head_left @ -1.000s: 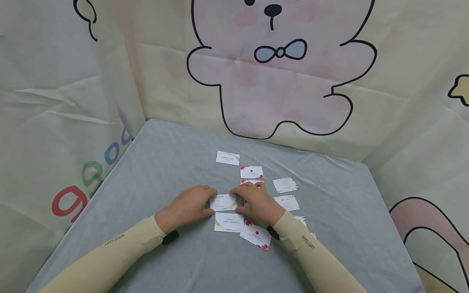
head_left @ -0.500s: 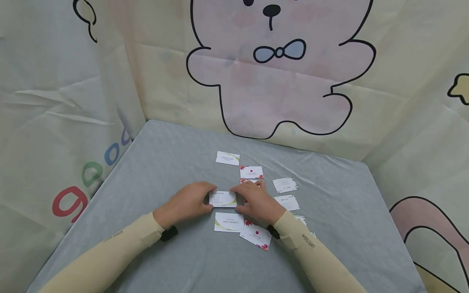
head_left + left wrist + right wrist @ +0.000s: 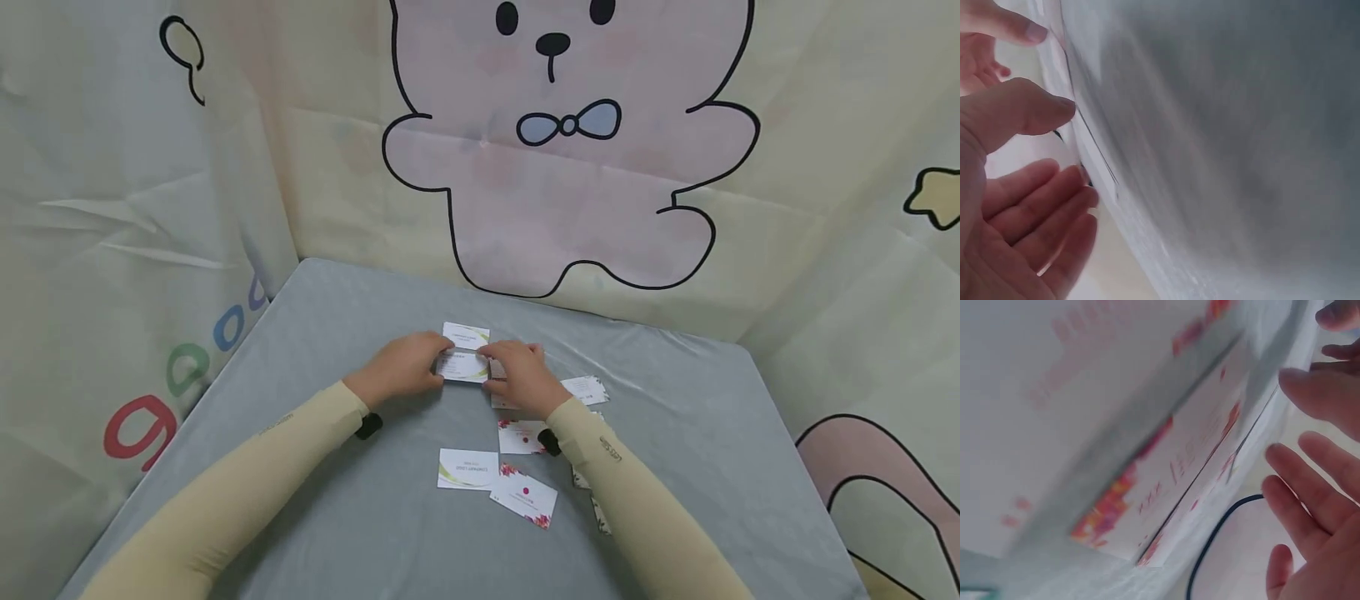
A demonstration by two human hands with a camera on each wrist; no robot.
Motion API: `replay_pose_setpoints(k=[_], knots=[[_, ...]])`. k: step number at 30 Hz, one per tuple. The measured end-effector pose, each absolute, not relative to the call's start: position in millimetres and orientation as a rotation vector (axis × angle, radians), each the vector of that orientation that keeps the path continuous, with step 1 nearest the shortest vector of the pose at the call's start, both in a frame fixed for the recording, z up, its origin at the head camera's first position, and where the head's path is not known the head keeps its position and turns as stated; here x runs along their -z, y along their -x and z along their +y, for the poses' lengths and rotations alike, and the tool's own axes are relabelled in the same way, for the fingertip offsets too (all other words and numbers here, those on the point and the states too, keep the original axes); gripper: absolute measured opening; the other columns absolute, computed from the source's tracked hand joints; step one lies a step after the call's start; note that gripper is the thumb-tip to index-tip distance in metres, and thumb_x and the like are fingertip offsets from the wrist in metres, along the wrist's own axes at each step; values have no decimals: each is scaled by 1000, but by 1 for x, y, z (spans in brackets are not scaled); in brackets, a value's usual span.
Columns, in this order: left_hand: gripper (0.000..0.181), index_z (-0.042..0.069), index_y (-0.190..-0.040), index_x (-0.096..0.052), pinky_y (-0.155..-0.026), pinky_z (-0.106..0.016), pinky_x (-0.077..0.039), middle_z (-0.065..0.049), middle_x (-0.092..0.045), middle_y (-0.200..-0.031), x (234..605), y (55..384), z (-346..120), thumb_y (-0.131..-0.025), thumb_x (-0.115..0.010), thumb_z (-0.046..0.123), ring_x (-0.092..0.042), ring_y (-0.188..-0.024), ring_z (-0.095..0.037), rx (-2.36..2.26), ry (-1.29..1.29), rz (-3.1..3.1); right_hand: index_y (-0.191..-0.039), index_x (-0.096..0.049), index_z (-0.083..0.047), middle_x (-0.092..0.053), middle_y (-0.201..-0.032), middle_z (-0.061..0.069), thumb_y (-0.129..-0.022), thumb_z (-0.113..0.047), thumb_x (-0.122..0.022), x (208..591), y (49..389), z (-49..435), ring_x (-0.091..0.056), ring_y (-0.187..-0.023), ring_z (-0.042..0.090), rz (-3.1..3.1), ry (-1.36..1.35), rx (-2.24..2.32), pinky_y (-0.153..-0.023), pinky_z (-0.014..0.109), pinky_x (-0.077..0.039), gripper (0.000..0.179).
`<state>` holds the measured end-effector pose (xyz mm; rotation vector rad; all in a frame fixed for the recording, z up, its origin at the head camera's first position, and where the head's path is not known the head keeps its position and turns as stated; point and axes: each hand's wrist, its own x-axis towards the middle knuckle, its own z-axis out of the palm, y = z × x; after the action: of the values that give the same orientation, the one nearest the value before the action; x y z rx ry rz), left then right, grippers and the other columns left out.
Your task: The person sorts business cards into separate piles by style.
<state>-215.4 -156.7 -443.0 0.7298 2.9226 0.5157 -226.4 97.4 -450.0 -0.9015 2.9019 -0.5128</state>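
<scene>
A white business card with a yellow-green curve (image 3: 462, 367) is held between my two hands. My left hand (image 3: 402, 365) pinches its left end, and my right hand (image 3: 525, 379) pinches its right end. Just beyond it lies a similar white card (image 3: 466, 335). In the left wrist view the left hand's thumb (image 3: 1041, 112) presses at the card's edge, seen nearly edge-on. Beneath the right hand are cards with red flowers, partly hidden; the right wrist view shows one such card (image 3: 1179, 456) close by.
Nearer the front lie another yellow-green card (image 3: 468, 469) and a slanted red-flower card (image 3: 523, 497). One more red-flower card (image 3: 519, 436) sits above them. A column of grey-patterned cards (image 3: 587, 389) runs down the right, partly under the right forearm. Grey cloth (image 3: 360, 517) covers the table.
Both hands have carried the yellow-green card away from the body, from above the near card to just short of the farthest one. The head view has tilted up slightly.
</scene>
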Motion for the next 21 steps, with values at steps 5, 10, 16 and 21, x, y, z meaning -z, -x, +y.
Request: replay_pose_setpoints(k=[5, 10, 16, 21], knots=[[57, 4, -148, -62, -113, -46, -54, -13, -67, -148, 442, 256, -159, -94, -76, 16, -65, -136, -29, -523, -673, 2912, -147, -65, -17, -67, -150, 6, -98, -25, -82, 452, 261, 88, -57, -144, 30, 2911, 770, 579, -110, 55, -32, 53], [57, 6, -151, -61, -118, -47, -50, -12, -65, -152, 442, 282, -159, -98, -76, 17, -61, -142, -29, -583, -623, 2880, -148, -65, -17, -65, -153, 7, -99, -27, -81, 460, 285, 86, -55, -147, 31, 2917, 680, 599, -113, 59, -33, 52], [57, 7, -153, -60, -120, -47, -48, -11, -64, -153, 449, 297, -158, -99, -77, 18, -59, -143, -29, -613, -622, 2829, -146, -67, -17, -66, -151, 6, -98, -25, -81, 468, 300, 89, -56, -147, 30, 2882, 640, 640, -122, 69, -29, 51], [57, 7, -154, -59, -123, -47, -46, -10, -62, -155, 451, 301, -159, -100, -75, 19, -56, -147, -29, -605, -636, 2794, -147, -66, -17, -65, -153, 6, -98, -25, -80, 468, 303, 89, -54, -149, 29, 2846, 624, 627, -124, 71, -26, 52]])
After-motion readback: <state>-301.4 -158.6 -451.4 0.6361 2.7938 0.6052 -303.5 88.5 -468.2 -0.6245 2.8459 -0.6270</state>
